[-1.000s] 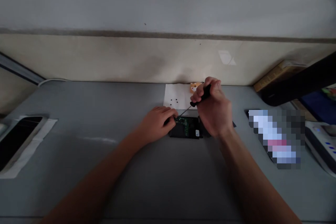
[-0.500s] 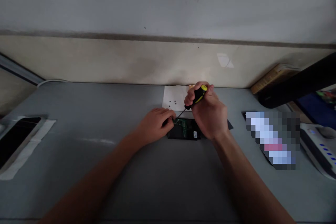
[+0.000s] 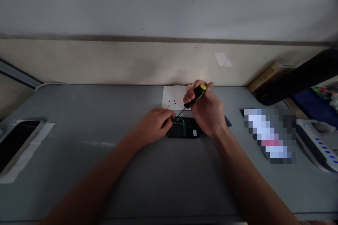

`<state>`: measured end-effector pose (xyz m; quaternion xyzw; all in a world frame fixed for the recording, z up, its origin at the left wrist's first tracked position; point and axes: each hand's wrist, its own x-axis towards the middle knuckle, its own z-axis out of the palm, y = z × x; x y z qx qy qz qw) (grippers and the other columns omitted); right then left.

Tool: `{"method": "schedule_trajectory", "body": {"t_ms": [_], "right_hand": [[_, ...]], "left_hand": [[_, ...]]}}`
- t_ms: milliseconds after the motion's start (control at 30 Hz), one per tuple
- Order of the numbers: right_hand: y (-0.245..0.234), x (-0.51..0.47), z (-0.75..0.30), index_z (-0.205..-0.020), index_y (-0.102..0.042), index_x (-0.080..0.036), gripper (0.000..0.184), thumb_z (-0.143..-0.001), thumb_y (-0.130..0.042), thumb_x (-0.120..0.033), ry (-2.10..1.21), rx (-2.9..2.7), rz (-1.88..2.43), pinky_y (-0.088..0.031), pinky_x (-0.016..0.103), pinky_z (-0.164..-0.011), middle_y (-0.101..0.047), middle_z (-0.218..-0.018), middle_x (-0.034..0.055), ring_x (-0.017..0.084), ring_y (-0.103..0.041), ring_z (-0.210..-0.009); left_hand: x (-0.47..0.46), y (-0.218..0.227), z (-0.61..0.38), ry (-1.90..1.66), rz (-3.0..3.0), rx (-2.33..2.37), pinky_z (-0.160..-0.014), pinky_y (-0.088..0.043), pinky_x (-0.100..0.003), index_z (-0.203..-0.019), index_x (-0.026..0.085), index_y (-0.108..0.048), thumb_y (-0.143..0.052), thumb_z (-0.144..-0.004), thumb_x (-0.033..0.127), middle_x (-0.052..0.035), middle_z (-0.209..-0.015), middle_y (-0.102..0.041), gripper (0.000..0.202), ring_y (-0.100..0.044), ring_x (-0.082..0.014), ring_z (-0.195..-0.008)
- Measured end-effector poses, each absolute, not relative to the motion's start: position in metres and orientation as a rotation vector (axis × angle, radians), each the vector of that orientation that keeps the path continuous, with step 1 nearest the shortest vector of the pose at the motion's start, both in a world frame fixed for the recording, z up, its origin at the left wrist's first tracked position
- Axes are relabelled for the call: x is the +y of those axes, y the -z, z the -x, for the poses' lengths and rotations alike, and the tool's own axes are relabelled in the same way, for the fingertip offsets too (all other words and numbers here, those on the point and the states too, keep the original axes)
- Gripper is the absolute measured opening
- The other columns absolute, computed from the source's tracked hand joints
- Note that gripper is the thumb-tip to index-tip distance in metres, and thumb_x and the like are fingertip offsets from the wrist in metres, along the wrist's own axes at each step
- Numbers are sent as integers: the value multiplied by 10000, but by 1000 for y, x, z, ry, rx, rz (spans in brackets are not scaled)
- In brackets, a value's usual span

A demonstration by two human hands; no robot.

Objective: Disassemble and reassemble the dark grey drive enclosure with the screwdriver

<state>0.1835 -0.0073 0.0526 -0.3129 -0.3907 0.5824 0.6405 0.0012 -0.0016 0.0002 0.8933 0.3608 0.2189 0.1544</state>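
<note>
A flat black device with an exposed green circuit board [image 3: 184,128] lies on the grey table, a small white label near its right end. At its upper left corner my left hand [image 3: 155,122] has curled fingers gripping the edge. My right hand [image 3: 208,107] is wrapped round the black and yellow handle of a screwdriver [image 3: 196,95]. The tool is tilted, and its thin shaft runs down to the device's upper left, close to my left fingertips. Whether the tip sits in a screw is too small to tell. Behind, several tiny dark screws [image 3: 174,103] rest on white paper [image 3: 167,93].
On the far left a phone-like dark-screened thing [image 3: 19,140] lies on white tissue. To the right are a blurred-out screen [image 3: 266,135], a white power strip [image 3: 317,144], a black cylinder [image 3: 280,86] and a box [image 3: 266,75]. A wall [image 3: 118,61] stands behind the table.
The view has shifted slightly, so most things sit a little further left. Both hands keep their hold, and the screwdriver stays at the same corner of the device.
</note>
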Motion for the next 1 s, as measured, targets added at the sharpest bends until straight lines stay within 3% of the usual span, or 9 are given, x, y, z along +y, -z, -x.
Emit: {"method": "schedule_trajectory", "body": {"t_ms": [133,267,400,500,700,833,1000], "right_hand": [[-52,-10,-178,-845,-506,-280,405,-935,-557,-671,-1272,-875,710,-463,326,-655,-418,-650,-35,165,-442,-624],[-51,-12,-176,-799,-479,-268,349,-890,-725,-500,-1236,-903,662,-452,306,-667,-469,-697,-34,145,-452,-652],[-51,-11,-178,-825,-556,-254,302,-916,-676,-515,-1238,-907,655,-481,315,-705,-541,-805,5,153,-519,-733],[-51,-10,-178,-883,-597,-262,318,-936,-614,-576,-1307,-888,665,-482,318,-652,-502,-756,0,160,-485,-683],[-56,-14,-174,-779,-524,-260,398,-983,-517,-602,-1282,-858,631,-439,302,-582,-389,-697,-17,142,-384,-592],[-59,-17,-172,-742,-518,-256,462,-957,-514,-666,-1286,-889,646,-414,303,-538,-394,-700,-9,144,-376,-587],[-58,-17,-172,-747,-538,-255,432,-948,-559,-637,-1265,-896,637,-408,300,-542,-397,-663,-15,142,-366,-576]], "left_hand": [[-2,-2,0,-560,-2603,1011,-921,-516,-369,-1042,211,-632,-372,-972,150,-59,-994,-738,276,-686,-213,-939],[-1,-1,1,-573,-2615,998,-912,-515,-368,-1044,204,-628,-366,-981,149,-66,-1000,-738,275,-688,-218,-942],[-1,-1,0,-588,-2609,989,-889,-519,-364,-1021,202,-624,-365,-983,145,-67,-983,-738,267,-690,-218,-921],[-1,-1,0,-584,-2605,1002,-899,-520,-366,-1014,208,-620,-377,-979,144,-61,-981,-739,253,-691,-217,-927],[-1,-2,1,-580,-2588,995,-899,-523,-368,-1017,212,-616,-372,-978,134,-54,-977,-739,259,-691,-211,-925],[-1,-2,1,-568,-2586,999,-891,-524,-370,-1016,214,-614,-372,-985,146,-48,-960,-736,253,-692,-213,-909],[0,-1,1,-578,-2578,1001,-902,-523,-374,-1021,206,-612,-363,-982,137,-61,-982,-740,262,-697,-219,-933]]}}
